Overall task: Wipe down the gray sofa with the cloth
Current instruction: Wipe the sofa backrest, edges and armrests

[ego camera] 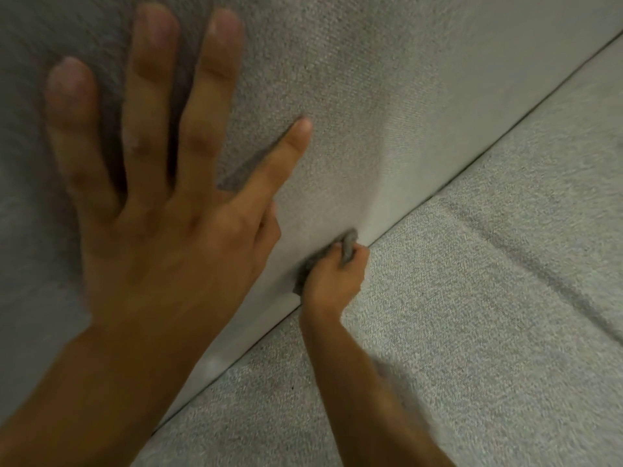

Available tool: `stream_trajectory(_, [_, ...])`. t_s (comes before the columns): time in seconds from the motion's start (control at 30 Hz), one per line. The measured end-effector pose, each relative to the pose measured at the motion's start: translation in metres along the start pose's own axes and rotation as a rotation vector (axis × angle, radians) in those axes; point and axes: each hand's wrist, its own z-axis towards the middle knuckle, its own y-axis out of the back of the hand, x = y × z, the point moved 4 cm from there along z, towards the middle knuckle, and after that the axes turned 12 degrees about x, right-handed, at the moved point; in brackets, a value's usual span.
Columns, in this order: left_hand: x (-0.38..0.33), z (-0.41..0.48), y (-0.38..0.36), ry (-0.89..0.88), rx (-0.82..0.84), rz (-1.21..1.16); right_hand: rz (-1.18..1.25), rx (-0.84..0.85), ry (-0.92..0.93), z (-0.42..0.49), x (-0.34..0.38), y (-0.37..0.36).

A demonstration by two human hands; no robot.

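Note:
The gray sofa fills the view: its upright backrest point(387, 106) takes the upper left and its seat cushion point(472, 325) the lower right. My left hand point(158, 210) lies flat on the backrest with fingers spread and straight. My right hand point(333, 278) grips a small dark gray cloth point(347, 246), bunched up and pressed against the bottom of the backrest, right at the crease where it meets the seat. Most of the cloth is hidden under my fingers.
A dark crease point(488, 150) runs diagonally between backrest and seat. A stitched seam point(526, 261) crosses the seat cushion to the right of my right hand.

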Motion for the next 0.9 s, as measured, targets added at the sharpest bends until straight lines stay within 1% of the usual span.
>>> stream_trajectory(0.07, [-0.003,0.0,0.002,0.003,-0.007,-0.005,0.044,0.027,0.171,-0.024,0.041,-0.008])
stream_trajectory(0.13, [-0.003,-0.002,0.006,-0.006,-0.038,-0.016,0.117,0.108,0.37,-0.049,0.084,-0.019])
stream_trajectory(0.2, [0.005,-0.007,0.011,-0.029,-0.049,-0.053,0.099,0.178,0.55,-0.069,0.118,-0.024])
stream_trajectory(0.23, [0.012,-0.011,0.014,-0.012,-0.038,-0.11,0.085,0.206,0.596,-0.073,0.127,-0.025])
stream_trajectory(0.3, [0.028,-0.024,0.026,0.021,-0.047,-0.138,0.049,0.226,0.57,-0.073,0.129,-0.024])
stream_trajectory(0.4, [0.049,-0.05,0.039,0.036,-0.056,-0.031,0.045,0.19,0.431,-0.077,0.122,-0.021])
stream_trajectory(0.47, [0.066,-0.06,0.046,0.057,-0.066,-0.025,0.034,0.18,0.482,-0.09,0.142,-0.026])
stream_trajectory(0.57, [0.08,-0.065,0.052,0.086,-0.085,-0.028,0.006,0.235,0.646,-0.115,0.183,-0.044])
stream_trajectory(0.6, [0.079,-0.066,0.053,0.093,-0.082,-0.015,-0.008,0.246,0.667,-0.121,0.189,-0.048])
stream_trajectory(0.7, [0.074,-0.064,0.054,0.151,-0.058,-0.012,-0.073,0.252,0.622,-0.122,0.178,-0.044])
stream_trajectory(0.8, [0.071,-0.061,0.054,0.164,-0.042,0.009,-0.052,0.228,0.525,-0.123,0.167,-0.036])
stream_trajectory(0.83, [0.071,-0.061,0.054,0.164,-0.052,0.016,-0.042,0.231,0.537,-0.129,0.174,-0.039])
stream_trajectory(0.9, [0.071,-0.062,0.055,0.163,-0.074,0.001,-0.048,0.288,0.627,-0.141,0.192,-0.051])
